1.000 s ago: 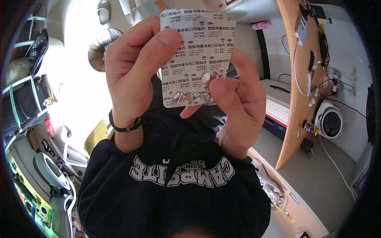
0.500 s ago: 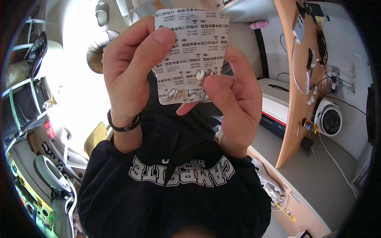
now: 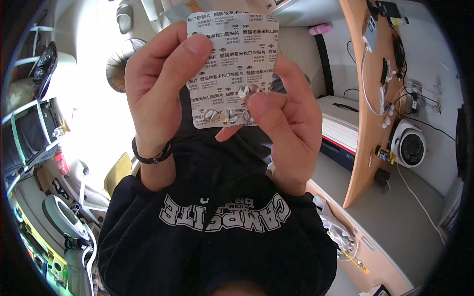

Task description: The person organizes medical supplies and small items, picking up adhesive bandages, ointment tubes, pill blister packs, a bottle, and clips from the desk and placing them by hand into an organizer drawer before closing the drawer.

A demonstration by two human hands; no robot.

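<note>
Pinched at the upper left edge by the left hand point(image 3: 150, 89), with thumb laid across the front and fingers curled behind: a printed silvery-white foil blister card point(image 3: 229, 61). Gripped also at the lower right by the right hand point(image 3: 298, 126), with thumb on the front and bent fingers behind, and with one fingertip poking out below the bottom edge. Closed down to the card's thickness on both sides, as far as visible; cannot tell exactly where the hidden fingertips touch. Held upright in front of the chest, printed side toward the camera. Dented and crinkled in a row along the bottom edge: three round shiny foil spots point(image 3: 228, 116). Just above that row, touching the right thumb tip: one more crumpled shiny foil spot point(image 3: 245, 92).

Around the left wrist, a thin black band point(image 3: 160, 157). Below both hands, a black long-sleeved top with white lettering point(image 3: 217, 256). Farther out at right, beyond an upright tan wooden board point(image 3: 353, 163), a white fan with a black round grille point(image 3: 411, 145). Between board and right hand, a white box with a dark handle point(image 3: 340, 123). Higher up, a pink bottle-like object point(image 3: 321, 29). At left, a pale yellow chair back point(image 3: 117, 173).
</note>
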